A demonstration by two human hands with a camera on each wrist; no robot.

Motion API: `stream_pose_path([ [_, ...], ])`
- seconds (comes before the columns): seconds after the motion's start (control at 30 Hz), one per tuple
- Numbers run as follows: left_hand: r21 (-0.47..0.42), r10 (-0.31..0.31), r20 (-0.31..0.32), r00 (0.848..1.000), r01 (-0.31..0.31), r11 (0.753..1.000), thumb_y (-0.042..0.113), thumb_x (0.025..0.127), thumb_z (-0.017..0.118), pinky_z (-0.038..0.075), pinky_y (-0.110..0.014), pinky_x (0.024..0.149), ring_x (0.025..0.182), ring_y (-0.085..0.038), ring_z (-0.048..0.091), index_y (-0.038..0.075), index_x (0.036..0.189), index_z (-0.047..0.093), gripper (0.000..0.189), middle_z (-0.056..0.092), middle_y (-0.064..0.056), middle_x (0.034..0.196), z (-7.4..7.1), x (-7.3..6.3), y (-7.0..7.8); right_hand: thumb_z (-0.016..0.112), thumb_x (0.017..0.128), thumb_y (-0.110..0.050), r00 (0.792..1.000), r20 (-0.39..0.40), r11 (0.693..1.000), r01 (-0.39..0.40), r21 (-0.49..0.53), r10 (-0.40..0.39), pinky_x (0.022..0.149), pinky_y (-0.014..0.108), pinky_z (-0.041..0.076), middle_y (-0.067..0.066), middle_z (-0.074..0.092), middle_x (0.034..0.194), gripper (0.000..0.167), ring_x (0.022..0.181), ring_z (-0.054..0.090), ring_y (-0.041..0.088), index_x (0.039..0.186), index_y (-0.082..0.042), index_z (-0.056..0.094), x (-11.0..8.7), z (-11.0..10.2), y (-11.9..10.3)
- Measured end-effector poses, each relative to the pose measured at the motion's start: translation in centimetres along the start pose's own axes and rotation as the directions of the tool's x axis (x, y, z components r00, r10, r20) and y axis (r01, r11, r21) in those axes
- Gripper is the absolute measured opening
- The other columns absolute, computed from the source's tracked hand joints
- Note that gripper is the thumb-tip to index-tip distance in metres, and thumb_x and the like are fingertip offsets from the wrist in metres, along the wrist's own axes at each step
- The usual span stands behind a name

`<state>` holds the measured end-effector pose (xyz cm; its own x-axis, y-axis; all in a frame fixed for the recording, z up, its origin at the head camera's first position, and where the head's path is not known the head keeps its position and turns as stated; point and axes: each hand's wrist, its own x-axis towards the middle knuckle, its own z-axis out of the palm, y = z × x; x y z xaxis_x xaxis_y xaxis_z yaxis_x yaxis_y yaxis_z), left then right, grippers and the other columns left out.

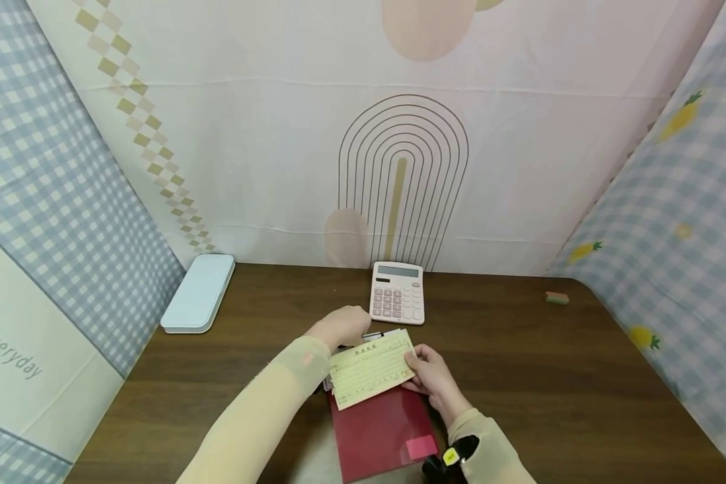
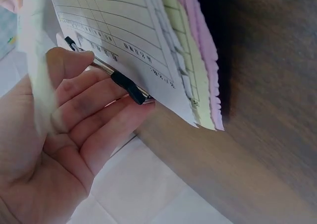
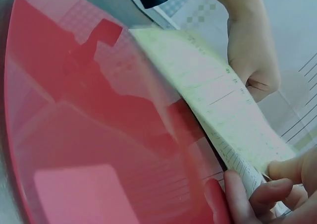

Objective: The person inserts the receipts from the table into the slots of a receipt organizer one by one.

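Observation:
A yellow printed form sheet (image 1: pixel 372 370) lies slanted over a glossy red folder (image 1: pixel 378 430); my right hand (image 1: pixel 432 378) pinches its right edge between thumb and fingers. In the right wrist view, white lined sheets (image 3: pixel 237 157) show under the yellow one. My left hand (image 1: pixel 343 326) is at the top of the papers. The left wrist view has its thumb and fingers pinching a metal clip (image 2: pixel 128 85) with black ends, against a stack of white, yellow and pink forms (image 2: pixel 133 30). Whether the clip's jaw stands apart from the stack cannot be told.
A white and pink calculator (image 1: pixel 397 294) stands just behind the papers. At the back left lies a pale blue flat case (image 1: pixel 199 294). A small pink and green eraser-like block (image 1: pixel 557 298) is at the back right. The folder bears a pink sticky note (image 1: pixel 421 447).

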<state>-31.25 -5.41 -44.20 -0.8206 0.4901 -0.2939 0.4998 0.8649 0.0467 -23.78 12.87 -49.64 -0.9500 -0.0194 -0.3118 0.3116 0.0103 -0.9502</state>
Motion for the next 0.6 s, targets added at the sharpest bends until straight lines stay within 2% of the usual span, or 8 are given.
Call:
stream_pose_path([
  [0.17, -0.007, -0.001, -0.001, 1.0, 0.001, 1.0, 0.027, 0.085, 0.071, 0.042, -0.022, 0.053, 0.053, -0.007, 0.044, 0.015, 0.063, 0.058, 0.028, 0.055, 0.006, 0.058, 0.04, 0.06, 0.0, 0.051, 0.096, -0.008, 1.0, -0.006, 0.999, 0.0, -0.048, 0.0, 0.054, 0.026, 0.054, -0.002, 0.044, 0.057, 0.011, 0.045, 0.038, 0.003, 0.086, -0.002, 0.05, -0.02, 0.04, 0.04],
  [0.3, -0.036, -0.01, 0.011, 1.0, 0.011, 0.999, 0.026, 0.085, 0.071, 0.038, -0.021, 0.051, 0.05, -0.007, 0.038, 0.015, 0.057, 0.051, 0.036, 0.046, 0.007, 0.052, -0.04, -0.02, 0.05, 0.051, 0.093, -0.006, 1.0, -0.014, 0.999, -0.004, -0.05, 0.003, 0.053, 0.025, 0.052, -0.003, 0.041, 0.053, 0.011, 0.043, 0.034, 0.003, 0.083, -0.002, 0.05, -0.02, 0.07, 0.06],
  [0.43, -0.066, -0.025, 0.023, 0.999, 0.027, 0.997, 0.025, 0.085, 0.071, 0.035, -0.022, 0.049, 0.048, -0.007, 0.035, 0.015, 0.055, 0.046, 0.04, 0.039, 0.007, 0.051, -0.16, -0.15, 0.11, 0.049, 0.09, -0.005, 0.999, -0.031, 1.0, -0.007, -0.027, 0.006, 0.051, 0.024, 0.051, -0.004, 0.047, 0.054, 0.01, 0.043, 0.043, 0.002, 0.079, -0.004, 0.048, 0.02, 0.09, 0.11],
  [0.6, -0.068, -0.024, 0.017, 1.0, 0.026, 0.997, 0.021, 0.085, 0.071, 0.034, -0.022, 0.047, 0.047, -0.007, 0.034, 0.016, 0.054, 0.043, 0.042, 0.036, 0.007, 0.049, -0.29, -0.25, 0.06, 0.049, 0.091, -0.005, 0.998, -0.057, 1.0, -0.01, -0.004, 0.01, 0.049, 0.024, 0.052, -0.005, 0.039, 0.051, 0.009, 0.039, 0.033, 0.001, 0.083, -0.002, 0.048, 0.04, 0.19, 0.07],
])
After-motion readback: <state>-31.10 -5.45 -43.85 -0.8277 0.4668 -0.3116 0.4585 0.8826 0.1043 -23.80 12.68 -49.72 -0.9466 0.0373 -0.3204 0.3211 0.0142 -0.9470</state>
